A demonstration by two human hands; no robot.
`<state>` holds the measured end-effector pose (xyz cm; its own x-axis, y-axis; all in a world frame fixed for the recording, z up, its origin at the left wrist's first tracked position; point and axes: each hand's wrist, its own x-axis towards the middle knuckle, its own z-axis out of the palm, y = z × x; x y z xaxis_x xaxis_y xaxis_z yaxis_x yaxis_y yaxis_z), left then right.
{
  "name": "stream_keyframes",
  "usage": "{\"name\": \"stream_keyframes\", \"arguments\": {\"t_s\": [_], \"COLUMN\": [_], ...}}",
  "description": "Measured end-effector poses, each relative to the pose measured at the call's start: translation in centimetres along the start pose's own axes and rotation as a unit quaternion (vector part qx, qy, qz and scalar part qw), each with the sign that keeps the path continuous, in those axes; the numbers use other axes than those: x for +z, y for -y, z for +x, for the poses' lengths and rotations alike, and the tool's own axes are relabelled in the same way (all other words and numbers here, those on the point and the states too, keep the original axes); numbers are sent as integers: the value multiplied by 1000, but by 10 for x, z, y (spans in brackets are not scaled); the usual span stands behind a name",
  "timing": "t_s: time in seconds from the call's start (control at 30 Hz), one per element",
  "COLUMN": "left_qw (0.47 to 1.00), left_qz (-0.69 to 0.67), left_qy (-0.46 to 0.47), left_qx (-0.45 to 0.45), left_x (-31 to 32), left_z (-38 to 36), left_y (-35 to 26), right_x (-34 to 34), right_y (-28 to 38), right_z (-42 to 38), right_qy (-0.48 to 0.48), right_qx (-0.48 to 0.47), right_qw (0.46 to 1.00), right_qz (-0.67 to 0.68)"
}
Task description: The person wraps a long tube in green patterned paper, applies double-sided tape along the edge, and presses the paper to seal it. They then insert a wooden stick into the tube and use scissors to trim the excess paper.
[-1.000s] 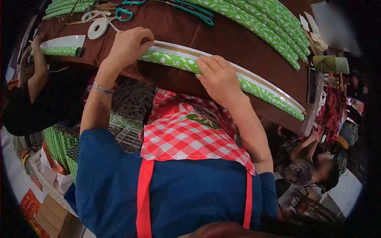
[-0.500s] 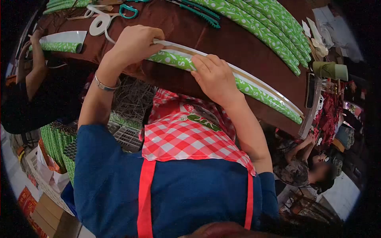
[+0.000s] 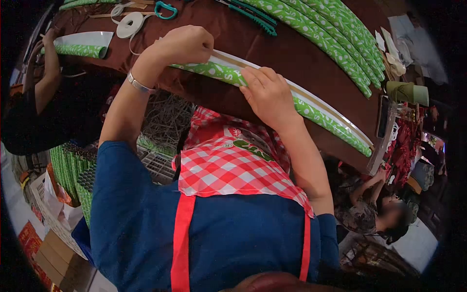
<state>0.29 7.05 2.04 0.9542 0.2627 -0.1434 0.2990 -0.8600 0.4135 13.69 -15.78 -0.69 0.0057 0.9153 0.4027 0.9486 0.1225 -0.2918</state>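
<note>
A long green roll (image 3: 318,116) with white printed letters and shapes lies along the front of the brown-covered table, a white edge and a tan strip running down its length. My right hand (image 3: 267,92) grips it near the middle, fingers over the top and thumb on the near side. Over its left part, my left hand (image 3: 182,46) is closed in a fist; what its fingers hold is hidden. A white tape roll (image 3: 130,25) lies beyond my left wrist, its loose end trailing toward my forearm.
Several finished-looking green rolls (image 3: 323,41) lie at the back right. Teal-handled scissors (image 3: 166,9) and a teal toothed tool (image 3: 250,18) lie at the back. A co-worker's hands (image 3: 48,41) hold another green sheet (image 3: 80,50) at left. A phone (image 3: 384,117) sits at the right edge.
My left hand has lifted slightly up and to the right and its fingers have curled into a fist. My right hand stays on the roll. The view has shifted a little.
</note>
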Motion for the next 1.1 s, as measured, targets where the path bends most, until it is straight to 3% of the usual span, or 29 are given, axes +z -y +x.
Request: {"name": "stream_keyframes", "arguments": {"t_s": [0.07,0.13,0.17,0.23,0.27,0.33,0.4,0.47,0.53,0.57,0.6,0.63,0.67,0.7,0.73,0.77,0.8,0.83,0.9,0.97,1.03,1.1], "left_qw": [1000,998,998,993,992,982,964,935,910,872,867,835,789,752,769,853,838,839,879,919,913,896], "left_qz": [5,45,60,58,75,77,-42,-124,-194,-261,-317,-353,-407,-443,-327,-66,36,37,-94,-131,-222,-193], "left_qy": [2,-16,-16,-10,-70,-72,-144,-177,-158,-156,-161,-170,-238,-231,-164,55,174,173,117,13,-185,-317], "left_qx": [3,-50,-21,-103,-80,-158,-218,-283,-332,-383,-348,-385,-394,-430,-524,-515,-516,-515,-453,-372,-289,-245], "left_x": [-2,-10,-19,-32,-36,-57,-59,-60,-43,-27,3,22,61,102,138,193,186,172,141,76,38,8], "left_z": [-1,-8,-15,-31,-48,-78,-123,-166,-211,-228,-258,-270,-282,-302,-310,-333,-318,-300,-266,-216,-176,-133], "left_y": [3,5,14,32,47,58,94,93,97,89,111,100,103,120,124,153,110,96,80,60,55,40], "right_x": [-1,-1,0,1,1,2,2,1,2,1,1,2,1,1,2,2,3,2,2,2,3,3], "right_y": [0,-1,-1,-1,0,0,-1,-2,-2,-2,-2,-2,-2,-2,-2,-2,-3,-2,-2,-3,-3,-3], "right_z": [-1,-1,-2,-1,-1,0,-1,-2,-2,-2,-1,0,0,-1,-2,-2,-1,0,-1,-3,-2,-3], "right_qy": [3,5,5,2,-4,-11,-11,-5,-1,0,2,1,-2,-5,-5,-5,-6,-8,-3,3,0,5], "right_qx": [3,5,8,7,6,1,0,-2,-3,-1,3,2,0,-3,-5,-5,-4,-4,-3,-1,1,10], "right_qw": [1000,1000,1000,1000,1000,1000,1000,1000,1000,1000,1000,1000,1000,1000,1000,1000,1000,1000,1000,1000,1000,1000], "right_qz": [-1,1,3,11,-3,-11,-18,-8,1,0,-1,2,0,-2,-1,-1,-2,-2,-7,-2,2,-12]}}
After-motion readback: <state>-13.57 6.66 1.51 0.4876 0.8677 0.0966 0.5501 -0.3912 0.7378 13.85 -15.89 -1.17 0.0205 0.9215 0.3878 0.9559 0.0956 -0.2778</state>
